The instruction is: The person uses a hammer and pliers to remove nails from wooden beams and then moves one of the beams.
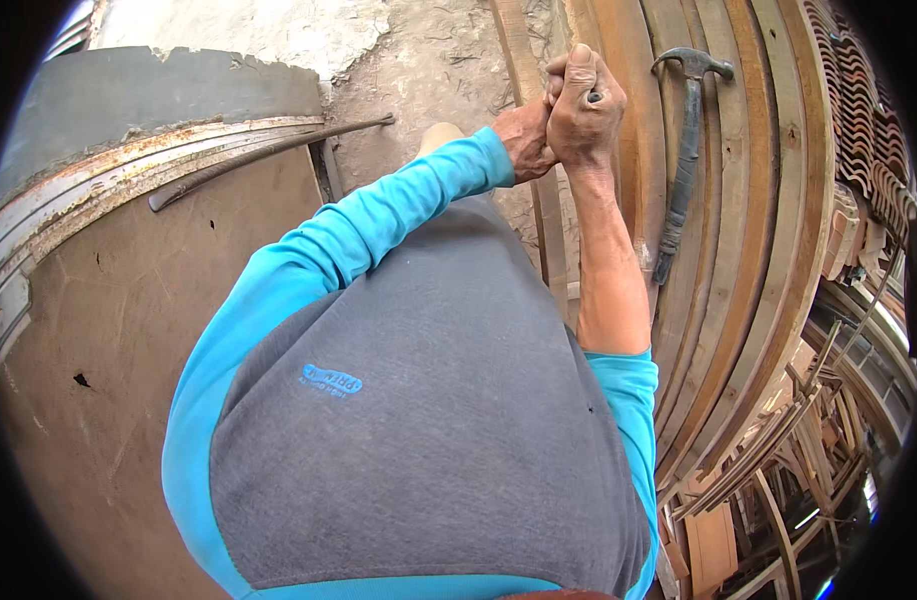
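Left hand [525, 140], light-blue sleeve reaching the wrist: is pressing against the right hand [586, 118]; its grip is being partly hidden, so whether it is holding anything cannot be told.
Right hand, forearm bare to the elbow: is making a tight fist, thumb uppermost; its grip is closing narrowly around a small dark-ended object [594, 97], only the tip showing, kind unclear.
Narrow board [551, 235]: is running behind the paired hands; whether they are touching it cannot be told.
Claw hammer [689, 150], dark handle: is lying lengthwise on the long boards [735, 200], near the right hand on its right side, head pointing away from the person.
Metal bar [263, 160], one: is lying slantwise over the brown panel [128, 300], left of the hands.
Curved roof tiles [858, 95]: are sitting in rows at upper right.
Timber scraps [778, 470]: are lying jumbled at lower right
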The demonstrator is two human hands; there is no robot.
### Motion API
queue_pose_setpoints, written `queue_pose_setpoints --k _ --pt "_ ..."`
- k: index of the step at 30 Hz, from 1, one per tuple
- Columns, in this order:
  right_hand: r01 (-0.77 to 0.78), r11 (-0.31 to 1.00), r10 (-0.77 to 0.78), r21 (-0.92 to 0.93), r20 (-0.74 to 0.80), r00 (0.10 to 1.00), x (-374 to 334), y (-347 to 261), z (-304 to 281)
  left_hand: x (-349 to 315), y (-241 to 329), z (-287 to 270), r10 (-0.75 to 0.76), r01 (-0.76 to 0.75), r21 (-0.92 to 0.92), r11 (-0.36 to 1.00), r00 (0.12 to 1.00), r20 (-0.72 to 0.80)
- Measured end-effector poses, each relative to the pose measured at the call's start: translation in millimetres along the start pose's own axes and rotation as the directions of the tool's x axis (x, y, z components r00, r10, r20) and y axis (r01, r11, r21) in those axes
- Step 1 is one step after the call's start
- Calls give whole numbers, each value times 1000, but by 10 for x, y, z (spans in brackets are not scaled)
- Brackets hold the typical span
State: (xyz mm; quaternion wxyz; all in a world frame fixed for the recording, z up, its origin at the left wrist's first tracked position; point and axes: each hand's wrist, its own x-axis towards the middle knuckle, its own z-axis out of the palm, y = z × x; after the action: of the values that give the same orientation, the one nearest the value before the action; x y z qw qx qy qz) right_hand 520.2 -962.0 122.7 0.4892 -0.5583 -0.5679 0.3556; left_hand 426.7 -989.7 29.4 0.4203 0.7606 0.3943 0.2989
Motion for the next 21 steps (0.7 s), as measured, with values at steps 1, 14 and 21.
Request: queue_pose_setpoints --k 1,14,21 --pt "11 999 -11 -35 -1 1000 62 19 17 23 -76 -5 -3 3 9 1000 1000 29" --pt "-120 822 217 -556 111 970 890 362 565 391 -45 -508 -515 561 -184 807 822 243" --pt "-19 1000 19 -24 14 1000 -208 -328 -234 34 182 -120 19 -20 23 1000 999 51"
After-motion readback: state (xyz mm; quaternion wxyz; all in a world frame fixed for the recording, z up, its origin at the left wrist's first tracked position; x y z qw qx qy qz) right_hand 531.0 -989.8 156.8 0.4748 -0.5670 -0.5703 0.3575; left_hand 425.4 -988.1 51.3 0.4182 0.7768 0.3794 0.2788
